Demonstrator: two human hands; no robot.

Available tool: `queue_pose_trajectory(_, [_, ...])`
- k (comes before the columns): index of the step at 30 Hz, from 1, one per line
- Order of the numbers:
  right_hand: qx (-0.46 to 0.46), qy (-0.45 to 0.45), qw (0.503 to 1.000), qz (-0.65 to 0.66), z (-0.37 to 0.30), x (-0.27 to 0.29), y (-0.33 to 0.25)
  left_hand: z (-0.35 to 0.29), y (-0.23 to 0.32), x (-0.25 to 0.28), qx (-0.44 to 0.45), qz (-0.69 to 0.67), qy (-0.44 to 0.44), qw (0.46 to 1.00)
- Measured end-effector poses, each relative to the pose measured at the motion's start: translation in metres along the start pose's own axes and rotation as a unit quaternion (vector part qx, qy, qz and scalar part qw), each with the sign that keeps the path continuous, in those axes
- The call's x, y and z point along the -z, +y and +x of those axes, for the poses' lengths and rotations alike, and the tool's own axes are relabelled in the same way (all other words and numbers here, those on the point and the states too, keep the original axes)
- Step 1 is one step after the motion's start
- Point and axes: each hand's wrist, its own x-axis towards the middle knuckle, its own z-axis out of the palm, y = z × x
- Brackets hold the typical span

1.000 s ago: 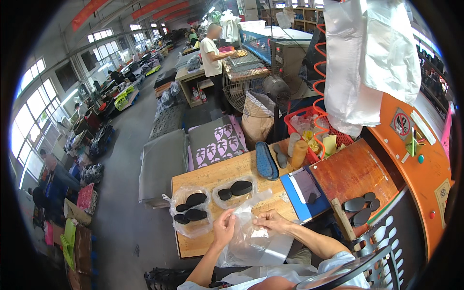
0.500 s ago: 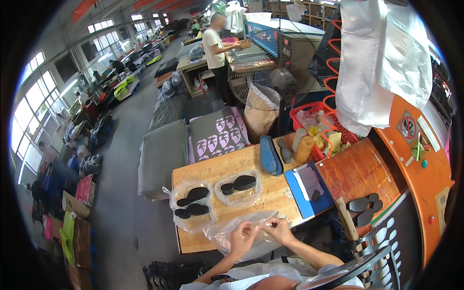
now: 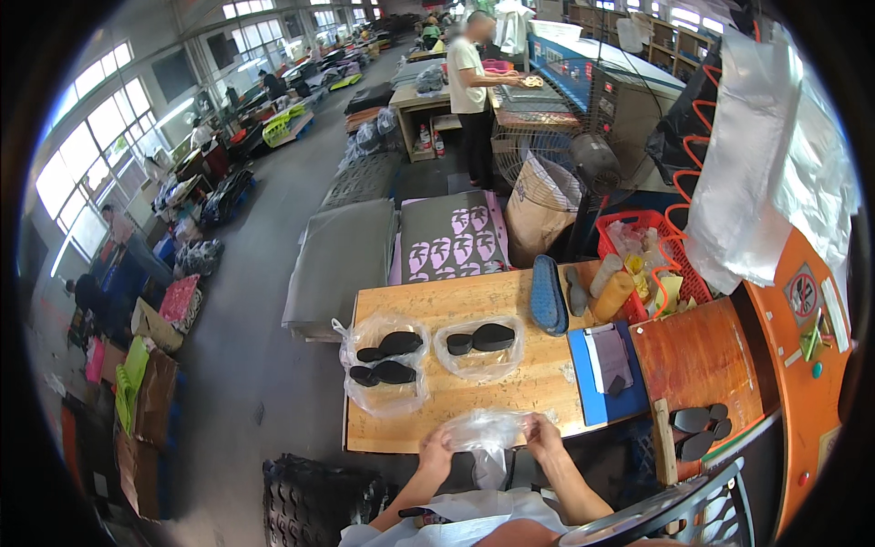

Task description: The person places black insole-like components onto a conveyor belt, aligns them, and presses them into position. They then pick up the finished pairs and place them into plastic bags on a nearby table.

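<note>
A clear plastic bag [image 3: 489,427] is stretched between my two hands at the table's near edge, its lower part hanging down toward my lap. My left hand [image 3: 436,448] pinches one side of it, and my right hand [image 3: 544,435] grips the opposite corner with bent fingers. Beyond them on the wooden table [image 3: 483,296] lie more clear bags. The left bag [image 3: 394,401] has black sole-shaped pieces [image 3: 397,344] on it in two rows. Another clear bag [image 3: 481,368] carries a similar black pair [image 3: 493,336]. Whether these pieces are inside or on top I cannot tell.
A blue sole [image 3: 549,296], a dark sole piece [image 3: 576,292] and a blue clipboard [image 3: 591,401] lie to the right. Behind stands a red basket [image 3: 697,284]. More black pieces [image 3: 697,430] rest on the reddish board. Plastic sheets [image 3: 747,173] hang at upper right; a person works beyond a fan [image 3: 594,159].
My hands have moved apart, from close together to wide, drawing the clear bag out between them. My view has shifted, so the scene sits further right in the picture.
</note>
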Motion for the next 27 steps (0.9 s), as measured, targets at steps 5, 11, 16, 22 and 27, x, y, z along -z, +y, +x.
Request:
queue_pose_trajectory(5, [0.114,-0.044,0.972,-0.2,0.001,0.004,-0.028,-0.004,0.017,0.059,-0.198,0.38,0.094,0.899])
queue_pose_trajectory(11, [0.292,-0.21,0.768,-0.531,-0.038,-0.042,0.009,-0.04,0.037,-0.042,-0.471,0.596,-0.096,0.643])
queue_pose_trajectory(16, [0.471,-0.255,0.407,-0.74,-0.06,-0.044,0.002,-0.028,0.039,-0.07,-0.345,0.599,-0.13,0.711])
queue_pose_trajectory(22, [0.486,-0.004,0.404,-0.775,-0.014,0.004,-0.055,0.006,0.021,-0.026,-0.343,0.574,-0.005,0.744])
queue_pose_trajectory(27, [0.33,-0.041,0.8,-0.499,-0.023,-0.077,-0.097,0.037,0.088,-0.143,-0.019,0.119,0.058,0.991])
